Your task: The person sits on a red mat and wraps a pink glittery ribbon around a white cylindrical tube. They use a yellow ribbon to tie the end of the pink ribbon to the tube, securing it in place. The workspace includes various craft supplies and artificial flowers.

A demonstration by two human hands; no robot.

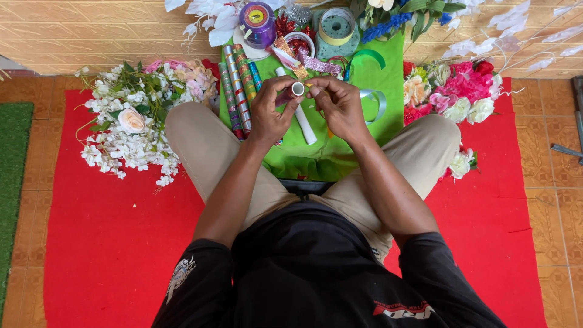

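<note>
Two hands meet above a seated person's lap, and the ground around them is crowded. Largest is the red mat (115,243) covering the tiled floor (562,200), with a strip of green turf (12,182) at the far left edge. On the mat, between the knees, lies a bright green cloth (340,146). A heap of white and peach artificial flowers (130,124) sits just beside the left knee; a bunch of pink, red and cream flowers (452,91) lies by the right knee. At the far end of the cloth stand ribbon spools (336,27) and a purple spool (258,23), and several foil-wrapped rolls (238,85) lie side by side near the left hand. A white tube (306,129) rests on the cloth, partly hidden under the hands.

The left hand (270,112) has its fingers (291,103) pinched round a small silver-rimmed roll (297,89), held up above the cloth with its open end facing the camera. The right hand (340,106) touches the same roll, fingers curled together at its edge, possibly picking at a loose end of tape, though that spot is too small to tell.
</note>
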